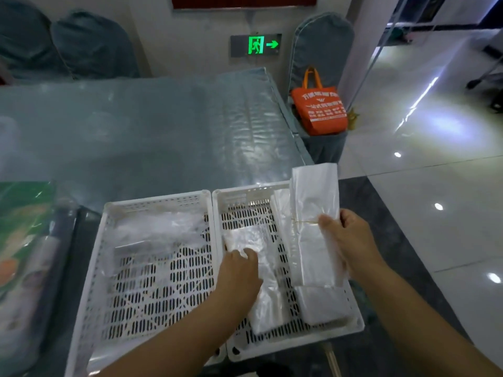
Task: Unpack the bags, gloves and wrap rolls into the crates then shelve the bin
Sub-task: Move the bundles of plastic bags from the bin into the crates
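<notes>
Tote (321, 110) print illegible; right hand (351, 240) grips bag bundle (313, 202).

Orange tote bag (319, 111) on a covered chair (321, 47), lit green exit sign (256, 45) on wall, glossy tiled floor (435, 164)

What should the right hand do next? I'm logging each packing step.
Probably lower the banded bundle of clear plastic bags in the right hand into the right white perforated crate: it hangs above it, and the left hand steadies a packet there.
</notes>
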Available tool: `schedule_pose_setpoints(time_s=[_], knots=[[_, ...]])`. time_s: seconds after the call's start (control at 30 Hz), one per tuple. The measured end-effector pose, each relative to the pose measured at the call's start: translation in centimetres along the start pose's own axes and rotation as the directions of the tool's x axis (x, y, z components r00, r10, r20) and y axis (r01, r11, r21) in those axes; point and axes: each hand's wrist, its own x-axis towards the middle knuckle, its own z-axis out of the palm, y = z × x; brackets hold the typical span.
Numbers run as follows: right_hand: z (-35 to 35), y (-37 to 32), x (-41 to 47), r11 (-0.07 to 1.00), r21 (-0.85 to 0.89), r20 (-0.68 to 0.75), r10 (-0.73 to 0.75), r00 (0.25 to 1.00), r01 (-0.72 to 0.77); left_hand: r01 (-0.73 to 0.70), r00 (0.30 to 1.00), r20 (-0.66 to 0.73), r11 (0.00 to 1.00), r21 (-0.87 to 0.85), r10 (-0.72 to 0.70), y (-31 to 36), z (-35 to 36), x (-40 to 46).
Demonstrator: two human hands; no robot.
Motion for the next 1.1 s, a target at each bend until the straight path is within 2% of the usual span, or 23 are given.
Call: schedule_pose_setpoints(time_s=[0.07,0.13,0.2,0.27,0.33,0.43,0.5,0.57,0.67,0.83,0.9,1.0,1.1], knots=[[0.0,0.4,-0.1,1.000,0.006,0.002,-0.006,1.000,0.006,-0.009,1.000,-0.018,0.995,0.099,0.011,0.2,0.7,0.3],[0.0,0.7,-0.1,1.000,0.021,0.009,-0.008,1.000,0.007,0.015,1.000,-0.024,0.998,0.058,-0.014,0.7,1.0,0.3],[0.0,0.9,0.0,1.000,0.030,0.010,-0.006,1.000,0.006,0.062,0.998,0.003,0.991,-0.118,-0.062,1.4,1.1,0.1],[0.0,1.1,0.0,1.000,0.023,0.005,-0.006,1.000,0.006,0.117,0.993,0.015,0.936,-0.331,-0.119,1.9,1.4,-0.1],[-0.1,1.3,0.1,1.000,0.011,0.006,0.002,1.000,-0.002,0.187,0.979,0.040,0.815,-0.549,-0.198,2.1,1.4,-0.1],[-0.3,1.7,0.3,1.000,0.000,0.018,0.021,1.000,-0.021,0.322,0.928,0.170,0.479,-0.817,-0.333,2.3,1.3,0.3],[-0.3,2.0,0.4,0.999,-0.011,0.025,0.031,0.999,-0.030,0.375,0.897,0.236,0.356,-0.856,-0.375,2.4,1.3,0.8],[-0.3,2.1,0.4,0.999,-0.024,0.028,0.033,0.999,-0.033,0.386,0.887,0.262,0.298,-0.873,-0.380,2.4,1.2,1.2],[-0.3,2.1,0.4,0.999,-0.033,0.031,0.034,0.999,-0.033,0.324,0.912,0.191,0.355,-0.877,-0.362,2.5,1.1,1.4],[0.5,2.1,-0.2,0.998,-0.066,0.084,0.021,0.996,-0.016,0.307,0.911,0.211,0.240,-0.921,-0.355,1.4,-0.1,0.8],[1.4,2.3,-0.7,0.994,-0.106,0.122,0.042,0.992,-0.029,0.295,0.877,0.185,0.194,-0.935,-0.443,-1.2,-1.7,0.7],[3.7,2.9,-1.7,0.992,-0.123,0.194,0.056,0.979,-0.032,0.223,0.779,0.101,0.124,-0.967,-0.619,-6.7,-4.8,0.1],[6.7,3.7,-3.0,0.989,-0.139,0.250,0.086,0.964,-0.052,0.191,0.710,0.086,0.074,-0.979,-0.698,-11.1,-6.5,-1.4]])
